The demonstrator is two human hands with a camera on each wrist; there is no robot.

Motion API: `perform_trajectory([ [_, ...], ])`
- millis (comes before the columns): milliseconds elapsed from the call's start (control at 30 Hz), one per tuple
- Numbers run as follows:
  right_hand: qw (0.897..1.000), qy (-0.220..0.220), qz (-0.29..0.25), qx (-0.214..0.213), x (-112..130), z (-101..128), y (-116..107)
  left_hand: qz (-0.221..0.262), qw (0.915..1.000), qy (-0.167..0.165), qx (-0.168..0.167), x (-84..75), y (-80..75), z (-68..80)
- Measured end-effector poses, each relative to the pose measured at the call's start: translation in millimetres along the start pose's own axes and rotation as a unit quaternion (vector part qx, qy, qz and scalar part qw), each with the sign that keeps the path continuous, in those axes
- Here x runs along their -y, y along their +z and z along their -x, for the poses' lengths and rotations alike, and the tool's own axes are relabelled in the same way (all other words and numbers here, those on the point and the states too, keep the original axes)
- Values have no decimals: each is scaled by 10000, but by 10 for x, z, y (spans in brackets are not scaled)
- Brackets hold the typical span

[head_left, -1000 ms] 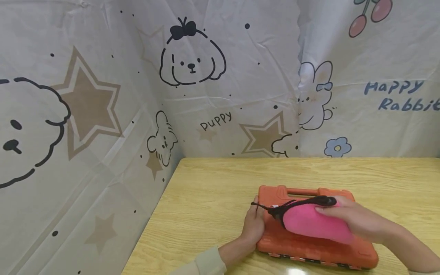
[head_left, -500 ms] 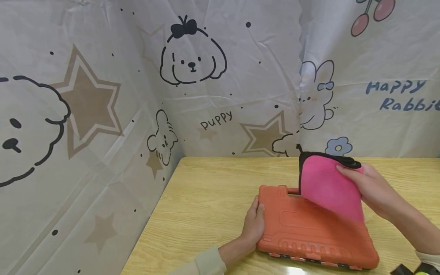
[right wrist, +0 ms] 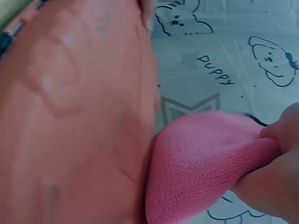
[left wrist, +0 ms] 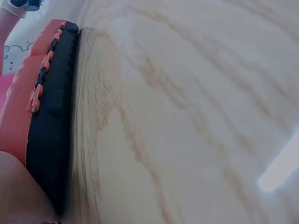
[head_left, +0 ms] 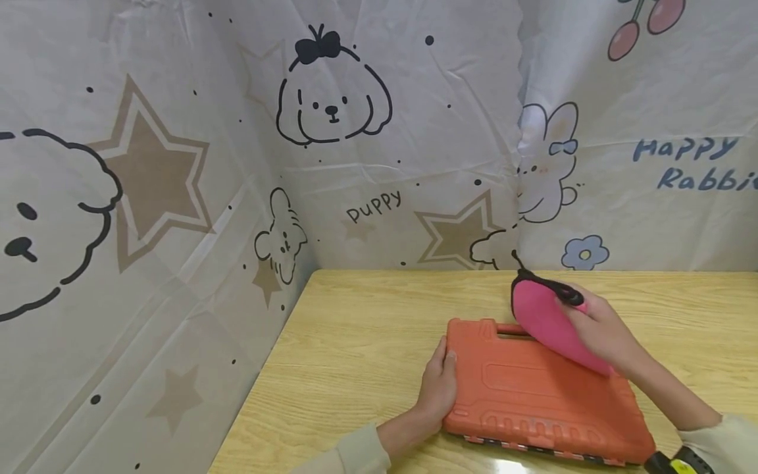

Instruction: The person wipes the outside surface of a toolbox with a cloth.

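An orange plastic carrying case (head_left: 551,401) with a black lower half lies flat on the table, its handle at the far side. My left hand (head_left: 437,388) grips the case's left edge, thumb near the top; part of that hand (left wrist: 21,191) shows at the case's corner in the left wrist view. My right hand (head_left: 604,329) pinches a fluffy pink cloth (head_left: 547,319) with black edging and a thin black loop. The cloth hangs bent over the case's far right part, by the handle. Close up in the right wrist view, the cloth (right wrist: 205,168) lies against the case's edge.
The case rests on a light wood-grain table (head_left: 355,329). Behind and to the left hangs a pale printed curtain (head_left: 367,164) with puppies, stars and a rabbit. A black and yellow wrist device (head_left: 681,464) shows at the lower right.
My right hand with the pink cloth has moved from the case's middle toward its far right side, lifting and then dipping lower. My left hand stays at the case's left edge.
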State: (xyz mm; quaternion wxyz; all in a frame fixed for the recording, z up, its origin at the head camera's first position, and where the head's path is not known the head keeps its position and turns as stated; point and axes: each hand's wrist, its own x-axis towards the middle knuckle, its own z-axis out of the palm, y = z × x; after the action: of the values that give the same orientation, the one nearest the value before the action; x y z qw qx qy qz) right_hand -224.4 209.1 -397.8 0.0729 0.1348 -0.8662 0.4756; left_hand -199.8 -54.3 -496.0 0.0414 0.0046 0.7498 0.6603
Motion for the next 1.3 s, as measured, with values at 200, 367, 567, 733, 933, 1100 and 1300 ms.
perform_trajectory([
  [200, 9976, -305, 90, 617, -65, 31, 210, -47, 10000, 57, -28, -8, 4, 11],
  [367, 9907, -418, 210, 1281, -77, 82, 320, -30, 9999, 106, -64, -20, 15, 15],
  [567, 9801, -420, 329, 1913, -62, 125, 351, -89, 9999, 4, -111, -9, 25, 4],
  [733, 9737, -238, 256, 2250, -26, 184, 356, -77, 9998, -70, -163, 7, 18, 0],
  [933, 9650, -244, 251, 2601, -52, 271, 342, 2, 9998, -57, -164, 1, 17, -3],
  [1100, 9589, -162, -48, 2832, -103, 331, 312, 28, 9999, -3, -135, 0, 28, -6],
  [1300, 9445, -183, -767, 3190, -126, 406, 247, 74, 10000, -30, -3, -8, 35, -33],
])
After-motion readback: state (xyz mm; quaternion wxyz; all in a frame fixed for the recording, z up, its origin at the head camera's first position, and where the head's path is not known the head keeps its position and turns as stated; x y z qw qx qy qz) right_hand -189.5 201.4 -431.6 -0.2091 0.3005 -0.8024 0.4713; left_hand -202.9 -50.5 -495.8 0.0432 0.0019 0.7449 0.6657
